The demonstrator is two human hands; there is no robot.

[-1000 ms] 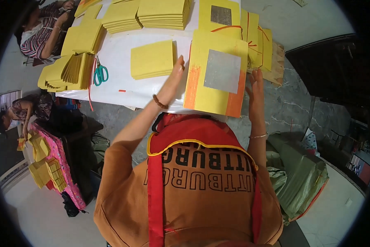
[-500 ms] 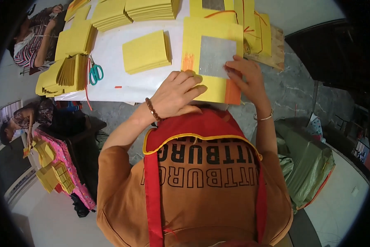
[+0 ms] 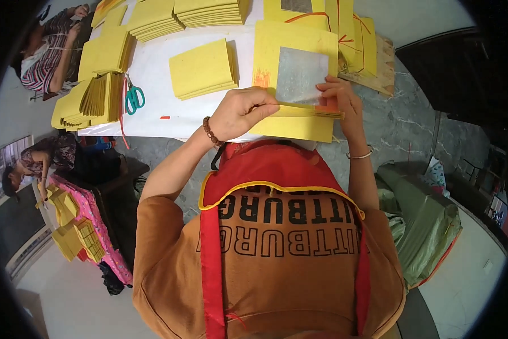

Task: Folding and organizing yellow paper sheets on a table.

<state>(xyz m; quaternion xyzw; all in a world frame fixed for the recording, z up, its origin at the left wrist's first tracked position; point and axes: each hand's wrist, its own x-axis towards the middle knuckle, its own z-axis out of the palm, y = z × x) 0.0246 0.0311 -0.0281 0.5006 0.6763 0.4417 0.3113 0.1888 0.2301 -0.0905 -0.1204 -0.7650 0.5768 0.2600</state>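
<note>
In front of me on the white table lies a yellow paper sheet (image 3: 294, 35) with a silver square (image 3: 303, 73) in its middle and orange smears. Its near edge is raised and folded over into a narrow strip, and yellow paper (image 3: 299, 129) shows beneath. My left hand (image 3: 237, 114) pinches the left end of that strip between thumb and fingers. Over at the right end, my right hand (image 3: 344, 104) has its fingers curled on the silver square's side and grips the sheet by the orange part. A bead bracelet is on my left wrist.
A small stack of folded yellow paper (image 3: 204, 69) lies left of the sheet. Teal-handled scissors (image 3: 134, 99) rest beside more yellow stacks (image 3: 104, 53). Bundles tied with red string (image 3: 353, 45) stand at the right. Two other people sit at the left, one by a pink-covered table (image 3: 98, 226).
The sheet's near edge has come up and folded away from me, covering the lower orange patch. My left fingers have closed on it; my right hand has shifted slightly down and right.
</note>
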